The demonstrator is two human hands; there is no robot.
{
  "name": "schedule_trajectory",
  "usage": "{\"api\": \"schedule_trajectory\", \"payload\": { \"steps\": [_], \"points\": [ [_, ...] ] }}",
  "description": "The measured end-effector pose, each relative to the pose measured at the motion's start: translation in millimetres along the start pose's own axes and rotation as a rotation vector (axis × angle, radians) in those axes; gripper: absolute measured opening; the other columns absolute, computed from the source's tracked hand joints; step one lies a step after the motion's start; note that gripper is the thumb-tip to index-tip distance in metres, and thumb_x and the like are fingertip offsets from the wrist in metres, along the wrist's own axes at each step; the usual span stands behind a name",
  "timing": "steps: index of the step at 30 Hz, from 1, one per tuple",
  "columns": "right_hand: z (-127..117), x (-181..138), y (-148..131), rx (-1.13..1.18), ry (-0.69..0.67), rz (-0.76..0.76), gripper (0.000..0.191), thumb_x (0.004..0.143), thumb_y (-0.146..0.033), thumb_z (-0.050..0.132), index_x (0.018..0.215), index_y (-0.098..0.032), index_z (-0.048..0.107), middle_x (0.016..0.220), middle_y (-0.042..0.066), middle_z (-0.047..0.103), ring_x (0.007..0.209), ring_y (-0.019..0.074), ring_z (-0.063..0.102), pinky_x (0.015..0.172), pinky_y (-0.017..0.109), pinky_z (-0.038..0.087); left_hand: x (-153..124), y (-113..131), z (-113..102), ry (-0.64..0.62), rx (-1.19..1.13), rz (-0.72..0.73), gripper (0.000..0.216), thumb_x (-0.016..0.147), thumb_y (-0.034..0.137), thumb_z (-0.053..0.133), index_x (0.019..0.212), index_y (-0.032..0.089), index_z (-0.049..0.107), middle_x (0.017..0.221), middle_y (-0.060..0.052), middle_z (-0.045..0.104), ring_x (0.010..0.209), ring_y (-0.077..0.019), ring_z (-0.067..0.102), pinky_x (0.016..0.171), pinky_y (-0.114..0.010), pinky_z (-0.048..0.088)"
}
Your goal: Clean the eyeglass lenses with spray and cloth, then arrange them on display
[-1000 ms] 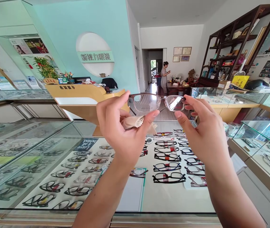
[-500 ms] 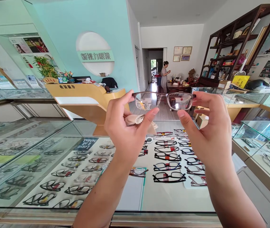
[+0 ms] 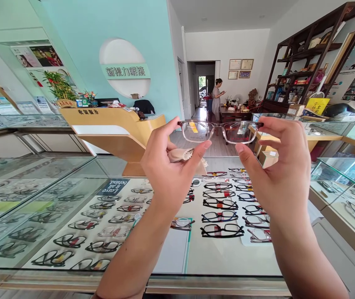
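Note:
A pair of eyeglasses with a dark upper rim and clear lower rims is held up level above the glass display counter. My left hand grips its left end near the hinge and also keeps a crumpled beige cleaning cloth in the palm under the fingers. My right hand pinches the right end of the frame, with the thumb apart below the right lens. Both lenses are see-through, with a yellow mark showing at the left one. The temples are mostly hidden from this angle.
Beneath my hands, the glass counter contains rows of eyeglasses and a white board. Beyond are a yellow reception desk, a dark wooden shelf and a person standing by a table. Another glass case stands at right.
Both hands and the eyeglasses have shifted slightly to the right. The grip on the frame and the cloth in my left hand stay the same.

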State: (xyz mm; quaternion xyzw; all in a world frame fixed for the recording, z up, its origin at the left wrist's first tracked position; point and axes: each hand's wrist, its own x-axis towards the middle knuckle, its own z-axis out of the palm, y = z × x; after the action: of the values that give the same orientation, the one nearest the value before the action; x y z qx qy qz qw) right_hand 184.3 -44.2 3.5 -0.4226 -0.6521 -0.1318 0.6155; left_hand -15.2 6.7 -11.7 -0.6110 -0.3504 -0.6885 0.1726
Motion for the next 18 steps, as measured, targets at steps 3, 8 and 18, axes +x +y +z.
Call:
{"api": "schedule_trajectory", "payload": {
  "steps": [3, 8, 18],
  "points": [
    [-0.6, 0.7, -2.2, 0.02, 0.004, 0.01, 0.05, 0.1, -0.03, 0.07, 0.148, -0.037, 0.056, 0.14, 0.014, 0.062, 0.131, 0.0371, 0.063, 0.101, 0.062, 0.064, -1.0, -3.0, 2.9, -0.003, -0.001, 0.005, 0.062, 0.088, 0.052, 0.09, 0.143, 0.033, 0.068, 0.115, -0.003, 0.076, 0.069, -0.0145, 0.06, 0.063, -0.035, 0.052],
    [-1.0, 1.3, -4.4, 0.038, 0.017, 0.021, 0.047, 0.1, -0.028, 0.07, 0.145, -0.035, 0.059, 0.141, 0.015, 0.061, 0.13, 0.0364, 0.063, 0.103, 0.061, 0.063, -1.5, -3.6, 6.3, -0.024, -0.043, -0.063, 0.06, 0.087, 0.052, 0.092, 0.137, 0.029, 0.07, 0.109, -0.002, 0.076, 0.067, -0.012, 0.056, 0.06, -0.031, 0.048],
    [1.6, 1.4, 2.0, 0.026, 0.063, -0.036, 0.047, 0.096, -0.027, 0.075, 0.14, -0.033, 0.06, 0.133, 0.012, 0.062, 0.123, 0.0355, 0.065, 0.096, 0.06, 0.063, -2.2, -0.9, 8.1, -0.066, -0.073, -0.129, 0.057, 0.086, 0.05, 0.092, 0.134, 0.028, 0.071, 0.116, -0.004, 0.076, 0.065, -0.0103, 0.053, 0.055, -0.028, 0.042]
  ]
}}
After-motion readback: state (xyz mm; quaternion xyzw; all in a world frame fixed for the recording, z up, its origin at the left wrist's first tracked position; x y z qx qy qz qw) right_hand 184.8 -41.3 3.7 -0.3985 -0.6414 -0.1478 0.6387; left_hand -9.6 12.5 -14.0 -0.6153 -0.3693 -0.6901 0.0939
